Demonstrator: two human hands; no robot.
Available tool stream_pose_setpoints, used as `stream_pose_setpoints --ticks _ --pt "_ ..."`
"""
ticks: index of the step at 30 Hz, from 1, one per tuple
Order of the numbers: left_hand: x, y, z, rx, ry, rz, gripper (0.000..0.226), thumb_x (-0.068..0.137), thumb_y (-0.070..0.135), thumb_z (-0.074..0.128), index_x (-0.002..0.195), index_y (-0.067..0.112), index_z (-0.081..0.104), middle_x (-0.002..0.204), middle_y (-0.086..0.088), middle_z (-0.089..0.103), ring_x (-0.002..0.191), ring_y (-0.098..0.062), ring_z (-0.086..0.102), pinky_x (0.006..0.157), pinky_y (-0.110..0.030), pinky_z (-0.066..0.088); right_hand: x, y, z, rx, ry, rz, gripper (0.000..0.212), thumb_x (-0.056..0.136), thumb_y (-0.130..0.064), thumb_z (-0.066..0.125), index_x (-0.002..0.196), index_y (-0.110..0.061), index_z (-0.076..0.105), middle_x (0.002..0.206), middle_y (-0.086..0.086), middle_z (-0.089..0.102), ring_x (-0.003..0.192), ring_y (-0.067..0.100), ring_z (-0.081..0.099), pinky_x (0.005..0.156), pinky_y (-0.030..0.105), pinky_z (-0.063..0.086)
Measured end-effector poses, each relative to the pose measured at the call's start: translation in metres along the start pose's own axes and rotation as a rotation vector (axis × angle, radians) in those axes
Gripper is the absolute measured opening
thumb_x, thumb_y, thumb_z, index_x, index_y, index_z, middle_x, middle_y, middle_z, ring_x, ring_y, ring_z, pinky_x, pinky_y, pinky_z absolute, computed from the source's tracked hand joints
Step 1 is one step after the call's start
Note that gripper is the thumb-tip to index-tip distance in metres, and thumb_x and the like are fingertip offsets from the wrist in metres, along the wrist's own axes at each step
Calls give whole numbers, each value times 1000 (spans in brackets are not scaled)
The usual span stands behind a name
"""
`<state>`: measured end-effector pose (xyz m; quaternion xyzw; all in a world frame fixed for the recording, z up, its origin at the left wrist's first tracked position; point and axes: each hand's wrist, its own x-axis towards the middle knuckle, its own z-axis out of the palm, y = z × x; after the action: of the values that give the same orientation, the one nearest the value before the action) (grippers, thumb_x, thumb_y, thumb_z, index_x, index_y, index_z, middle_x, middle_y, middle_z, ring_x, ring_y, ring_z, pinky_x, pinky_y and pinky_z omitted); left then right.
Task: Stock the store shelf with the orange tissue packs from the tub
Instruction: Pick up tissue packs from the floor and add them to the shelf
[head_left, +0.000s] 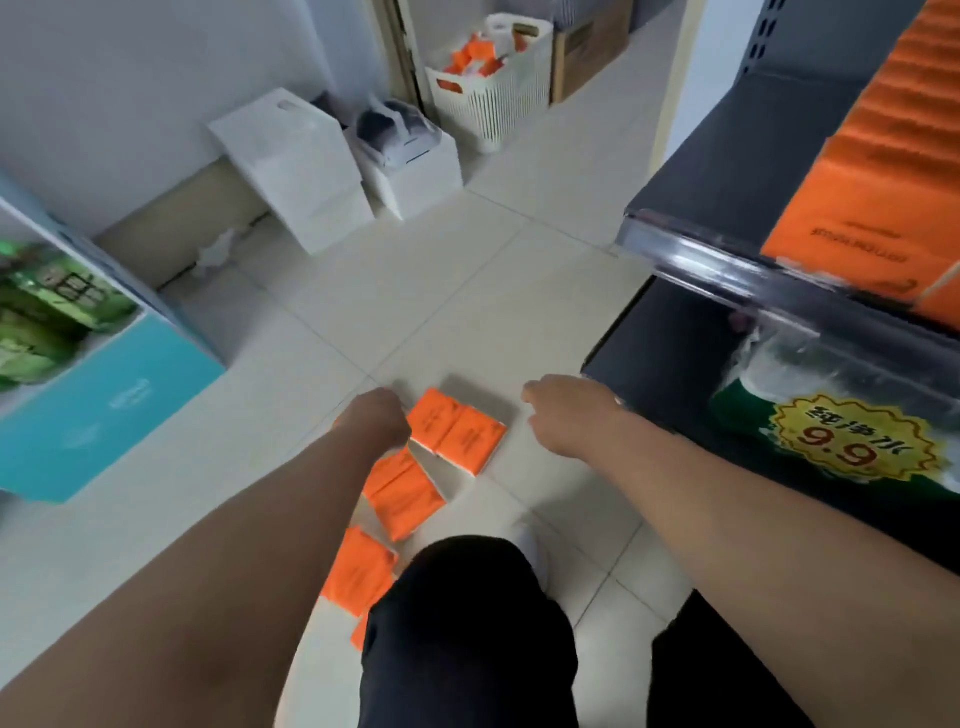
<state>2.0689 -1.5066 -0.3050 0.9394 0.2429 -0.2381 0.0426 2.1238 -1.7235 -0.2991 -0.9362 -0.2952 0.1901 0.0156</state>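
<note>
Packs (457, 438) orange, strewn on floor | left hand (378, 423), right hand (566, 415): fingers' state unclear

Several orange tissue packs (457, 436) lie scattered on the pale tiled floor (291, 353), running from between the two hands back to the dark-trousered knee (467, 613). The left hand (376, 421) reaches down at the packs' left edge; the right hand (566, 415) hovers just right of them. At right, the shelf (727, 171) holds stacked orange packs (878, 156); a white tub (498, 98) stands far back
</note>
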Motion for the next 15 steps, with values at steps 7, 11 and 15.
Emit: stream_pose_setpoints --ticks 7,11,15 --pt "10 -55 43 -131 -78 -70 34 86 13 54 119 10 62 126 -8 61 118 -26 55 95 -33 48 11 -24 38 11 -44 -12 32 94 -17 43 126 -21 50 123 3 54 114 25 55 89 36 42" --pt "35 -41 76 -215 -109 -97 32 87 12 53 117 13 62 124 -7 61 118 -26 55 93 -32 47 32 -10 72 -25 -140 -11 36 95 -17 40 130 -21 46 126 4 51 116 24 52 90 35 41" --pt "61 -16 107 -370 -58 -171 34 88 9 49 120 15 59 125 -10 61 118 -29 56 91 -35 46 81 -11 100 -83 -188 -53 34 92 -16 44 127 -18 48 123 5 53 114 24 52 87 35 42"
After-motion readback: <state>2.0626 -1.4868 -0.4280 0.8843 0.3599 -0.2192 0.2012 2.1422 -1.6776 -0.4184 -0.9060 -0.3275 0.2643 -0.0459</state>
